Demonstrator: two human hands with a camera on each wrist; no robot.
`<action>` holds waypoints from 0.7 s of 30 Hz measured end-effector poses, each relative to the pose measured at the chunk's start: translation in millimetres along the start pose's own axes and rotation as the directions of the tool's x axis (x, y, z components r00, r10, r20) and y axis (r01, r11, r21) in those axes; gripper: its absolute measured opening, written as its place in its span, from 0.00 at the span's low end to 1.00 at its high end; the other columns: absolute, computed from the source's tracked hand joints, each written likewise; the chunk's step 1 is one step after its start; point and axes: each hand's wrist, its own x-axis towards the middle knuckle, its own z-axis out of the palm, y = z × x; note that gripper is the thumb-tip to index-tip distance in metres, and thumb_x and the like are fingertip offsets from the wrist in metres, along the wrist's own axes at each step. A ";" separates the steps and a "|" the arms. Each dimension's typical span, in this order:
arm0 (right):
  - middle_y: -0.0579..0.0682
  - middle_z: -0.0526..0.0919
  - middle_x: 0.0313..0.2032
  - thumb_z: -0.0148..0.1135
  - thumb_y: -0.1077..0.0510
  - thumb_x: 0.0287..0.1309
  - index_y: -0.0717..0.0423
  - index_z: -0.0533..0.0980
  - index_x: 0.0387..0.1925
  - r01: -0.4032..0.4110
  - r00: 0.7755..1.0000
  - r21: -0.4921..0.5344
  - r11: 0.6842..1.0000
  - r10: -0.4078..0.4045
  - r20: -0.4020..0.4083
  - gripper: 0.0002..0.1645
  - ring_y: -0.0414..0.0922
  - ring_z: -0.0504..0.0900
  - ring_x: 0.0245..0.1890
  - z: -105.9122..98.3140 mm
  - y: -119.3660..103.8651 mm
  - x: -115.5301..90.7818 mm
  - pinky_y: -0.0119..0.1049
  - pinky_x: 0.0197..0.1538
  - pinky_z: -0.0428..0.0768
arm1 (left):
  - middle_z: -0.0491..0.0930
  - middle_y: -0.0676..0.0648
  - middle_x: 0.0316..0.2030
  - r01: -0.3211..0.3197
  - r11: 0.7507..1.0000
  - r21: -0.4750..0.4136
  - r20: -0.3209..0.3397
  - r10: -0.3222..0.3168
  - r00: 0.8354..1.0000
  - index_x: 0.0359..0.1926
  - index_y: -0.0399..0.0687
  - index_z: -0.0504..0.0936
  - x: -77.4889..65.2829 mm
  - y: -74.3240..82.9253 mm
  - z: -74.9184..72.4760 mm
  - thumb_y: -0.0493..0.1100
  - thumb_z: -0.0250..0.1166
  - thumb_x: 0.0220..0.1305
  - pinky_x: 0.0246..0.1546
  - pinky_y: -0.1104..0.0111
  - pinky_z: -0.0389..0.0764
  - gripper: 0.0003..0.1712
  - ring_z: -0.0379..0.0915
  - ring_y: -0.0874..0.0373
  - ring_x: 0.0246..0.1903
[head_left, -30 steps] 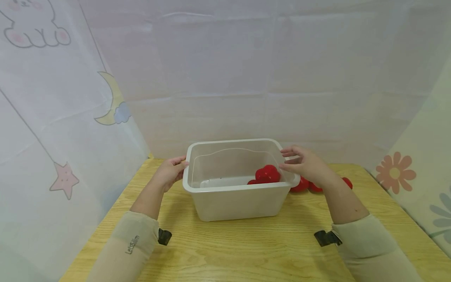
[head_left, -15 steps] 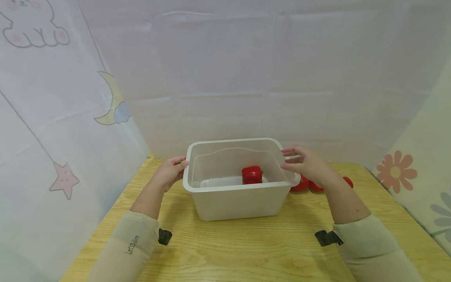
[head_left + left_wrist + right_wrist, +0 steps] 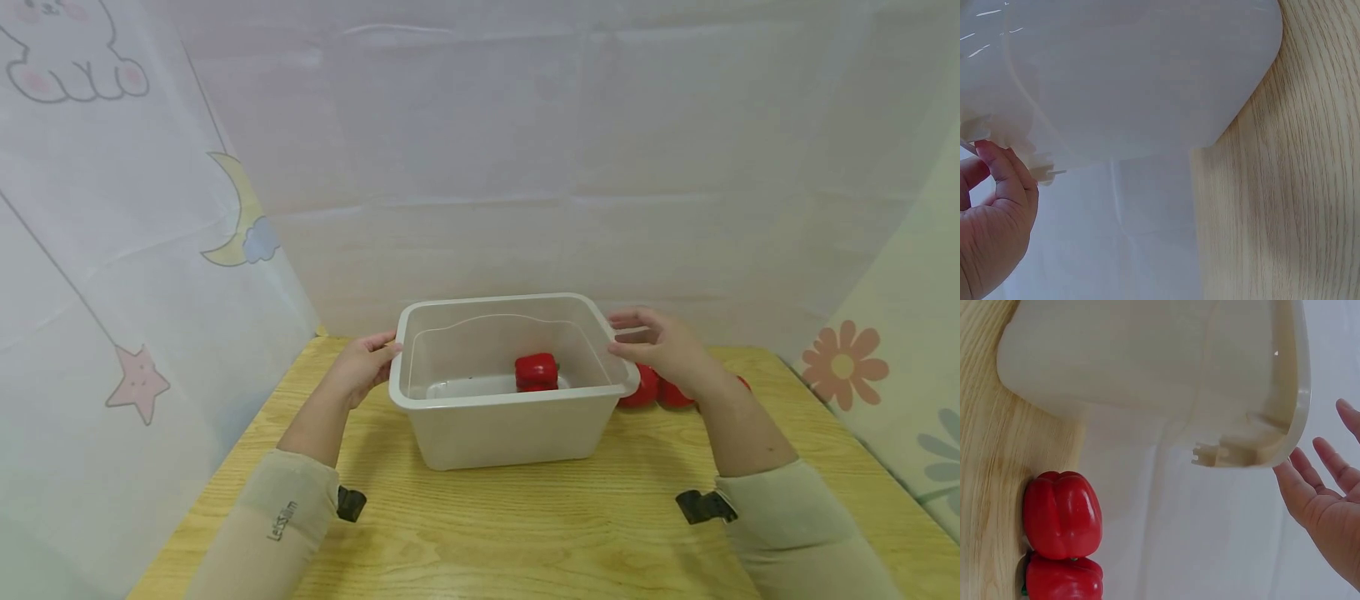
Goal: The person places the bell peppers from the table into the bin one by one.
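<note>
A white plastic bin [image 3: 510, 429] stands on the wooden table, and in it lies a red bell pepper [image 3: 536, 367]; the red patch under it may be a second pepper or a reflection. At the bin's left rim my left hand [image 3: 362, 368] pinches the edge, its fingers curled under the lip in the left wrist view. My right hand [image 3: 671, 352] is at the right rim with its fingers spread and loosely bent; I cannot tell whether a fingertip touches the lip. Below that hand, red bell peppers [image 3: 1062, 514] lie on the table beside the bin, partly hidden by my forearm in the head view.
The wooden table [image 3: 517, 533] reaches toward me in front of the bin. A pale cloth backdrop [image 3: 480, 167] hangs just behind the table's far edge, with printed cloths along both sides.
Inside the bin the pepper has shifted left, then come to rest. My right hand has drawn slightly to the right, off the inside of the rim. My left hand and the bin have stayed put.
</note>
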 end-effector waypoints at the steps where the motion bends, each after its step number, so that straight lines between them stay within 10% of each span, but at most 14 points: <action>1: 0.59 0.69 0.58 0.63 0.47 0.54 0.56 0.64 0.60 -0.001 1.000 0.001 1.000 0.001 -0.005 0.35 0.58 0.69 0.56 -1.5 1.6 -0.6 0.52 0.51 0.73 | 0.69 0.33 0.56 0.000 1.000 -0.002 0.000 0.000 1.000 0.65 0.42 0.62 0.2 -0.3 0.0 0.40 0.52 0.68 0.43 0.67 0.78 0.26 0.76 0.55 0.39; 21: 0.63 0.66 0.58 0.54 0.41 0.59 0.59 0.60 0.63 -0.084 0.985 -0.070 0.994 0.072 -0.155 0.38 0.60 0.67 0.54 -37.4 46.4 -23.5 0.62 0.53 0.66 | 0.68 0.32 0.57 -0.001 1.000 0.000 0.005 0.001 1.000 0.66 0.41 0.61 0.6 0.2 0.5 0.40 0.52 0.68 0.47 0.64 0.76 0.26 0.75 0.53 0.41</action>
